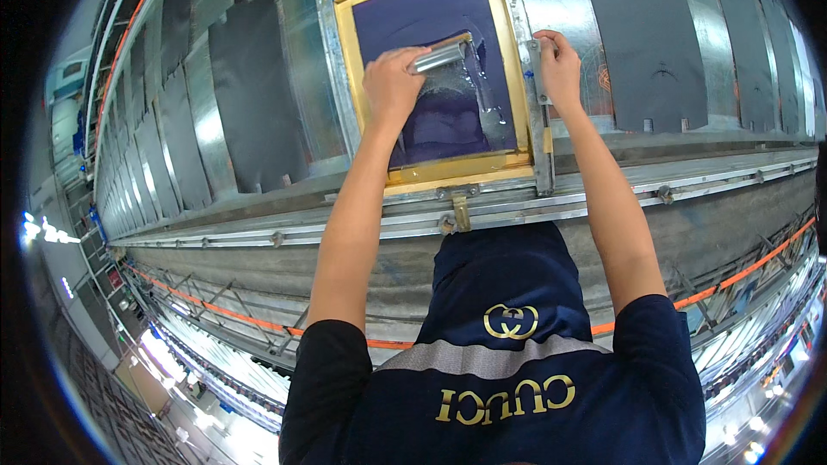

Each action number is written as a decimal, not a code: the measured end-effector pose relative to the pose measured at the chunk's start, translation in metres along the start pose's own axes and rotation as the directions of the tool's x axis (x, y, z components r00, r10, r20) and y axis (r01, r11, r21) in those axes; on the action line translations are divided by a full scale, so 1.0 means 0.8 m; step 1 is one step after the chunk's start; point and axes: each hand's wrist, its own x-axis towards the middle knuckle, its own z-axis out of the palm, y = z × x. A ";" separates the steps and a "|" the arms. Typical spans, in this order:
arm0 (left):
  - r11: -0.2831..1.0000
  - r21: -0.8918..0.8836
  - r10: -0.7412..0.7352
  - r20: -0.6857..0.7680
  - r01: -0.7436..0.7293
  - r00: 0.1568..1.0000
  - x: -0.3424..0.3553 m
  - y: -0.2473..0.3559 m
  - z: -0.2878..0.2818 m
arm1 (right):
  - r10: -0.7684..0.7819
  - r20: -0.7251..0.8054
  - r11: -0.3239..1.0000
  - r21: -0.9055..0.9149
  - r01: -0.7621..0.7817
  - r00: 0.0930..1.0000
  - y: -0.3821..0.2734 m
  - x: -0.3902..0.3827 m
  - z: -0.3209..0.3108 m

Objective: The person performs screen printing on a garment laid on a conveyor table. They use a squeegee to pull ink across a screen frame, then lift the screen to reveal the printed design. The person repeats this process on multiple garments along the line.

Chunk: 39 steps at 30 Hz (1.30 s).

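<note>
The left hand [392,82] is gripping a silver squeegee [441,56], fingers wrapped tight around its handle, the blade lying on the dark blue mesh of a yellow-framed printing screen [508,65] at twelve o'clock. The right hand [558,65] is clamping the screen's right edge at one o'clock, fingers curled over the grey metal bar [541,120] there. A wet, glossy smear is spreading across the mesh just beside the squeegee. Dark fabric panels [258,95] are lying in rows from nine to three o'clock along the long table [689,176], close on both sides of the screen. A metal rail [345,228] is running across below the frame, with an orange line [241,319] lower down.
</note>
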 end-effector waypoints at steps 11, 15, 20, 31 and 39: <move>0.991 0.076 0.118 -0.055 -0.114 0.991 -0.160 0.028 0.008 | 0.021 -0.008 0.998 -0.065 -0.022 1.000 0.006 0.004 0.006; 0.997 0.061 0.061 -0.064 -0.057 0.996 -0.091 0.016 0.002 | 0.020 -0.011 0.999 -0.038 -0.020 1.000 -0.002 -0.002 0.005; 0.991 0.133 0.023 -0.012 -0.021 1.000 0.000 -0.010 0.013 | -0.043 0.003 0.998 0.035 0.043 0.999 0.005 -0.007 0.004; 0.994 0.034 0.098 0.043 -0.100 0.994 -0.205 0.027 0.005 | -0.051 0.019 0.998 0.037 0.051 0.999 0.014 0.014 0.017; 0.998 0.001 0.068 0.022 -0.068 0.997 -0.255 -0.035 -0.084 | -0.122 -0.006 0.989 0.085 0.122 0.993 -0.090 -0.045 0.079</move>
